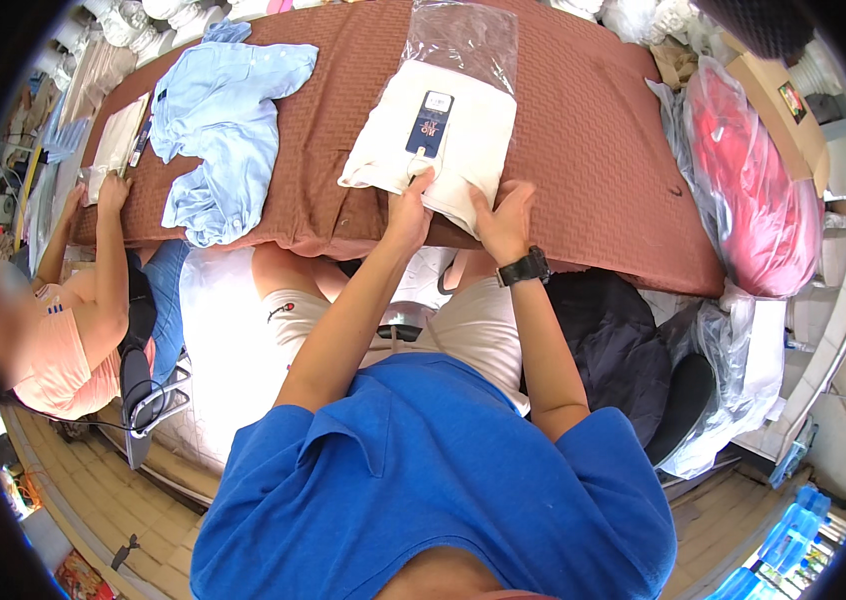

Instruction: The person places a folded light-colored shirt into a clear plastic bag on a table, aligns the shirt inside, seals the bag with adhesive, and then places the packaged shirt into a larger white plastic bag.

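A folded cream garment (443, 150) with a dark hang tag (430, 123) lies on the brown cloth-covered desk (583, 130), its far end already inside a clear plastic bag (465, 40) whose closed end points away from the person. The left hand (409, 205) pinches the near edge of the fold, its grip closed on the fabric just below the tag; the right hand (503, 220), a black watch (524, 267) at its wrist, presses flat on the near right corner, fingers spread, holding the fold rather than enclosing it. Judged from this position, the step is sliding the garment into the bag: it goes best with both grips level at the near edge, pushing evenly so the fold stays square and the tag stays flat under the film. Uneven pressure would likely skew or bunch the fold against the bag's mouth. Beyond the left grip, well apart, a light blue shirt (223, 120) lies unfolded; farther left another person's hand (113, 190) rests on a flat pale packet (118, 135). Beyond the right grip, a bagged red item (753, 190) lies at the desk's end.
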The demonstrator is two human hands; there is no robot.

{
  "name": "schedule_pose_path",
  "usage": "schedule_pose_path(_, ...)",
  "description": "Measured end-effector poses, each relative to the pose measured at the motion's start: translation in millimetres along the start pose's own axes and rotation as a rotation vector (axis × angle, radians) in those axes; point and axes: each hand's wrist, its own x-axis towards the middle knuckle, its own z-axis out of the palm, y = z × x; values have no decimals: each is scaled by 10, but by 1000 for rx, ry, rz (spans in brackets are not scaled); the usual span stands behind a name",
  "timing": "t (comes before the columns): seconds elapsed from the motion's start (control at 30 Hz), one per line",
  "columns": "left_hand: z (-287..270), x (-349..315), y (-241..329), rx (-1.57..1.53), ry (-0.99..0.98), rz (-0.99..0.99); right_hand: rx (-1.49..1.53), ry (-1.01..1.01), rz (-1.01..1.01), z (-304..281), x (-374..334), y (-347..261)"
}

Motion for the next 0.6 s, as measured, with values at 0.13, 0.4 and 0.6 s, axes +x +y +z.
schedule_pose_path(0.13,-2,12,-69,-2,26,50,-371,156,-677,-118,352,-230)
schedule_pose_path(0.4,-41,97,-162,30,22,125,-479,-127,-729,60,968,-241)
schedule_pose_path(0.6,-128,103,-166,41,6,122,-17,-672,-392,-100,494,-428)
